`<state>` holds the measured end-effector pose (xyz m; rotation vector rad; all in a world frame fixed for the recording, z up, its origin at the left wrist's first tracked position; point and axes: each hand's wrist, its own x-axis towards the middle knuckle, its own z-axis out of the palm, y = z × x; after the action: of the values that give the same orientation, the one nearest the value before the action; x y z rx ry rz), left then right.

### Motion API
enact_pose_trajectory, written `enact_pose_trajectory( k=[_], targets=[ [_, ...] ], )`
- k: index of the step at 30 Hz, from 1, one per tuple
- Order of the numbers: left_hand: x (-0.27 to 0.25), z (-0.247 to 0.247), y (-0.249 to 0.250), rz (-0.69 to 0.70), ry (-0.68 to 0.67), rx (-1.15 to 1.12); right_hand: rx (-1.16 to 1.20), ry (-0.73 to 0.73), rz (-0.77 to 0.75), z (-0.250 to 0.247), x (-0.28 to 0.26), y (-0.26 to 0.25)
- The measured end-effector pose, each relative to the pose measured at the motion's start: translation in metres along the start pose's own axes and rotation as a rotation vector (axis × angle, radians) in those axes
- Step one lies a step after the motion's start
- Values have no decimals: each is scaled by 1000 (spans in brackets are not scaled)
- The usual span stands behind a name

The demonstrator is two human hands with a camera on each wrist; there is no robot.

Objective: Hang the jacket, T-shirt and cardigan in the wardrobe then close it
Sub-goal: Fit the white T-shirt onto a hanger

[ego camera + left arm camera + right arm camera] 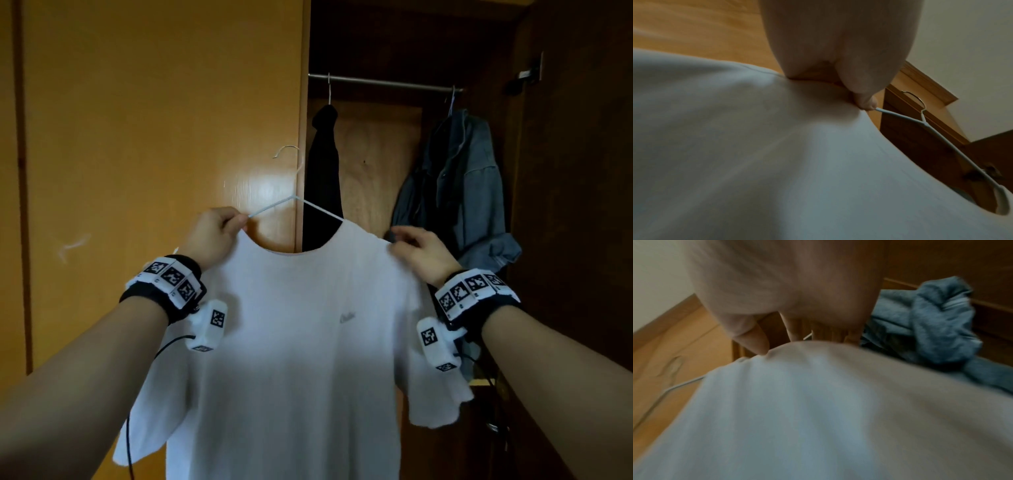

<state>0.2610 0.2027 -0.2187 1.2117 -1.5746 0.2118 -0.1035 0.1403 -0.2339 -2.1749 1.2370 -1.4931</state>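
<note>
I hold a white T-shirt (pixel 294 342) up in front of the open wardrobe, draped on a white wire hanger (pixel 270 207). My left hand (pixel 236 224) pinches the hanger's left arm where it enters the shirt's shoulder, beside the collar. In the left wrist view the hanger (pixel 920 116) runs from my left hand (pixel 865 104) across the neck opening of the T-shirt (pixel 756 154). My right hand (pixel 399 236) pinches the shirt's right shoulder; the blurred right wrist view shows my thumb on the T-shirt (pixel 818 402). A black cardigan (pixel 322 171) and a denim jacket (pixel 455 192) hang on the rail (pixel 383 82).
A closed orange wooden door (pixel 154 137) stands to the left of the opening. The dark open door (pixel 582 205) swings out on the right. On the rail there is a gap between the cardigan and the jacket. The denim jacket (pixel 937 324) hangs just beyond my right hand.
</note>
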Motion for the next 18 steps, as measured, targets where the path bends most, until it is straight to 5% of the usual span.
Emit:
enact_pose_trajectory(
  k=[4, 8, 15, 18],
  targets=[
    [8, 16, 19, 82, -18, -35, -253, -62, -205, -5, 1, -35],
    [18, 30, 36, 83, -15, -78, -232, -124, -235, -43, 4, -43],
    [54, 79, 97, 127, -20, -157, -267, 18, -64, -112, -16, -54],
    [83, 103, 119, 155, -52, -370, -50, -151, 123, -153, -27, -73]
  ],
)
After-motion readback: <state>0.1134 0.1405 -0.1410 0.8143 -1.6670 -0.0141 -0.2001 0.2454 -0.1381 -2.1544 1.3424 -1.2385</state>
